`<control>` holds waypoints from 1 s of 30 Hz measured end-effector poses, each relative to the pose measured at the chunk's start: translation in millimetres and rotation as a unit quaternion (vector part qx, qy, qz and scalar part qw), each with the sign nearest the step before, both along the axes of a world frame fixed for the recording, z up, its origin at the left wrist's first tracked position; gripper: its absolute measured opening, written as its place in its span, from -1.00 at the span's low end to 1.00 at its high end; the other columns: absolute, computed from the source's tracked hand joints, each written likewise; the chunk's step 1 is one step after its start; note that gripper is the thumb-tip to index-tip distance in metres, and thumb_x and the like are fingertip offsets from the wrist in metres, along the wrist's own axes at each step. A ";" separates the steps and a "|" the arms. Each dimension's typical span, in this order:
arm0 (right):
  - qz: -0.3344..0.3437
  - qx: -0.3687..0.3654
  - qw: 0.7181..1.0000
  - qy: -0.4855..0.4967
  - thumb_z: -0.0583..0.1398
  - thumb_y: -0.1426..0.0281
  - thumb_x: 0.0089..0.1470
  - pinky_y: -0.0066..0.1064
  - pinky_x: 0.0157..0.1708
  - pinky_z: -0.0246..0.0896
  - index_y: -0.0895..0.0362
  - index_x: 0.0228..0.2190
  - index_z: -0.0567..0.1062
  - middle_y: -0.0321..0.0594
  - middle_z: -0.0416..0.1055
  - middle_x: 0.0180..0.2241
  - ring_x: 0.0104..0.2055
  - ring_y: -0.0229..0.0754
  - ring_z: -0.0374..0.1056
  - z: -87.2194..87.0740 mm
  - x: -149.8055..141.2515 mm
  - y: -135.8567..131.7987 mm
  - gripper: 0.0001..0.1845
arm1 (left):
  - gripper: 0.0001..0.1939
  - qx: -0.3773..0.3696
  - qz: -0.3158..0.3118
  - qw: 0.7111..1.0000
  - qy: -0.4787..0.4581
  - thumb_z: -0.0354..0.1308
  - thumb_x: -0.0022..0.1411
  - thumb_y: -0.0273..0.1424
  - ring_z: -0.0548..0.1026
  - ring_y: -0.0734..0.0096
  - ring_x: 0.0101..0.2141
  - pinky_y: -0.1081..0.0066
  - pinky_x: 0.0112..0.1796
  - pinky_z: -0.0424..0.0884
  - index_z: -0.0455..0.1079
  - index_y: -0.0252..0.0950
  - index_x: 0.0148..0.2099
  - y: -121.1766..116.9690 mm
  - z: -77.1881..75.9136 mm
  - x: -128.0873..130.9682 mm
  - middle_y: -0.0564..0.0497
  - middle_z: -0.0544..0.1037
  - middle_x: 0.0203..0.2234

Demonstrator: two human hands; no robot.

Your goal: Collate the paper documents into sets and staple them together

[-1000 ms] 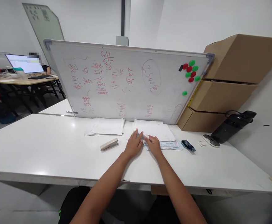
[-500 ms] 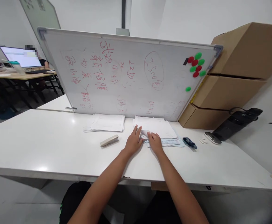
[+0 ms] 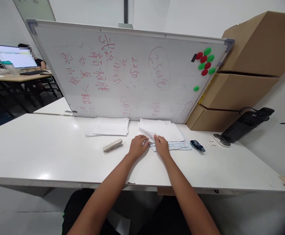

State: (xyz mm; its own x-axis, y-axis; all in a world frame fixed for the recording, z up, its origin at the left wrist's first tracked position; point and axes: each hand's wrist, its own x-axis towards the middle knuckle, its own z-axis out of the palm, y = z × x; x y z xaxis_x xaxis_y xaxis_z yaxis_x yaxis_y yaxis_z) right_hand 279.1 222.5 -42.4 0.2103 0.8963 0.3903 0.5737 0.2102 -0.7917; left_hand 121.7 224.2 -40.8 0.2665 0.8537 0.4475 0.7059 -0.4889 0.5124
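My left hand (image 3: 137,147) and my right hand (image 3: 161,148) meet at the near left corner of a stack of white papers (image 3: 165,131) on the white table (image 3: 47,153). Both hands have their fingers curled onto the corner of the top sheets, which is lifted off the pile. Under the stack lie printed slips with blue lines (image 3: 179,146). A second pile of white papers (image 3: 110,126) lies to the left, and a beige stapler (image 3: 112,145) sits just left of my left hand.
A whiteboard (image 3: 132,71) with red writing and red and green magnets (image 3: 204,62) leans behind the papers. Cardboard boxes (image 3: 250,71) stand at the right. A small dark blue object (image 3: 197,145) and a black device (image 3: 247,125) lie right of the papers. A person sits at a far desk (image 3: 17,76).
My left hand has gone from lying flat on the papers to curling onto their corner beside my right hand, and the corner of the top sheets has come up. The view has tilted upward slightly.
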 end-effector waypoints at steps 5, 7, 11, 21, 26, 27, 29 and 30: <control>0.013 0.012 1.000 -0.004 -0.03 0.07 0.19 -0.26 0.01 0.10 0.05 -0.66 -0.01 -0.44 -0.01 -0.69 -0.52 -0.25 -0.04 -1.9 -0.3 2.6 -0.49 | -0.81 -0.015 0.004 1.000 -0.001 0.09 0.25 -0.35 0.45 0.27 -0.05 0.21 -0.03 0.36 0.54 -0.13 -0.19 0.8 2.6 1.5 0.03 0.53 -0.10; 0.011 0.015 1.000 -0.003 -0.02 0.09 0.19 -0.26 0.05 0.08 0.06 -0.67 0.00 -0.46 -0.03 -0.69 -0.53 -0.27 -0.08 -2.7 -0.2 3.8 -0.50 | -0.81 -0.024 0.009 1.000 -0.004 0.09 0.25 -0.35 0.44 0.27 -0.03 0.20 -0.01 0.36 0.55 -0.11 -0.21 2.0 3.1 2.7 0.05 0.53 -0.07; 0.012 0.017 1.000 -0.020 -0.02 0.10 0.18 -0.27 0.02 0.08 0.06 -0.68 0.03 -0.45 0.02 -0.69 -0.53 -0.27 -0.06 -1.1 -0.3 3.5 -0.50 | -0.81 -0.051 0.017 0.999 0.002 0.09 0.24 -0.32 0.44 0.26 -0.02 0.19 0.02 0.34 0.55 -0.10 -0.23 3.9 5.4 4.5 0.08 0.52 -0.05; 0.019 0.056 0.994 -0.096 -0.01 0.18 0.22 -0.31 -0.15 0.14 0.07 -0.67 0.20 -0.33 0.30 -0.61 -0.49 -0.24 0.15 -1.5 -2.0 2.1 -0.54 | -0.81 -0.077 0.035 0.995 -0.051 0.10 0.22 -0.33 0.42 0.24 0.00 0.22 0.05 0.31 0.56 -0.11 -0.24 4.7 4.0 5.2 0.06 0.49 -0.01; 0.059 0.106 0.979 -0.161 0.00 0.29 0.23 -0.26 -0.11 0.17 0.10 -0.45 0.46 -0.14 0.53 -0.30 -0.23 -0.13 0.38 -2.2 -1.1 -0.2 -0.68 | -0.84 -0.053 0.034 0.988 -0.144 0.13 0.20 -0.38 0.43 0.27 -0.01 0.24 0.05 0.35 0.55 -0.18 -0.25 3.0 1.2 2.9 -0.02 0.45 0.00; 0.060 0.114 0.978 -0.167 0.01 0.31 0.22 -0.23 -0.07 0.17 0.10 -0.39 0.49 -0.12 0.54 -0.25 -0.18 -0.11 0.39 -2.7 -0.7 -0.5 -0.71 | -0.85 -0.046 0.031 0.986 -0.157 0.14 0.21 -0.38 0.44 0.28 -0.01 0.25 0.05 0.36 0.55 -0.19 -0.25 3.0 0.4 2.6 -0.03 0.45 -0.01; 0.061 0.123 0.975 -0.177 0.03 0.34 0.21 -0.19 -0.02 0.16 0.11 -0.30 0.51 -0.11 0.55 -0.20 -0.12 -0.08 0.40 -3.7 0.5 -0.9 -0.73 | -0.85 -0.026 0.022 0.985 -0.171 0.13 0.23 -0.38 0.43 0.29 -0.01 0.27 0.04 0.36 0.54 -0.20 -0.22 2.9 -1.1 2.3 -0.04 0.44 -0.02; 0.061 0.126 0.973 -0.181 0.03 0.35 0.21 -0.17 -0.01 0.17 0.12 -0.28 0.52 -0.10 0.55 -0.19 -0.11 -0.07 0.41 -4.1 1.1 -1.0 -0.73 | -0.84 -0.013 0.015 0.985 -0.173 0.12 0.24 -0.38 0.43 0.30 -0.01 0.28 0.04 0.36 0.53 -0.21 -0.21 2.7 -1.6 2.2 -0.04 0.44 -0.02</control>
State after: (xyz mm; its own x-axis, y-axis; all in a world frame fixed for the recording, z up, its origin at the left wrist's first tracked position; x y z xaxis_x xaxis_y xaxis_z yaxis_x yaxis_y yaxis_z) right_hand 280.2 221.5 -46.5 -0.0849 0.7716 0.6304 0.7639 0.4566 -0.4560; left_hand 123.9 226.9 -42.4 0.0760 0.8715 0.4846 0.5009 -0.4536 0.7372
